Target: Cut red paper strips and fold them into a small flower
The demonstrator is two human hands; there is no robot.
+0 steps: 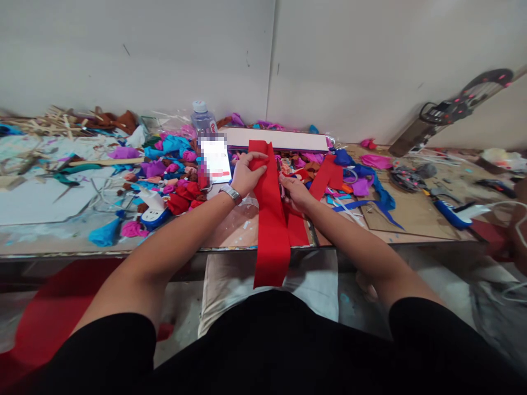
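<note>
A long red strip of cloth or crepe paper (269, 219) runs from the table over its front edge and hangs down toward my lap. My left hand (247, 173), with a metal watch on its wrist, is closed on the strip's upper left edge. My right hand (294, 192) rests at the strip's right edge with fingers curled; scissors seem to be in it, but I cannot make them out clearly. A second red piece (325, 174) lies just right of my right hand.
The table (411, 216) is strewn with pink, purple, blue and red scraps and small fabric roses (185, 197). A phone (216, 159), a water bottle (203, 120) and a long white box (280, 138) stand behind my hands. A blue-and-white glue gun (457, 211) lies right.
</note>
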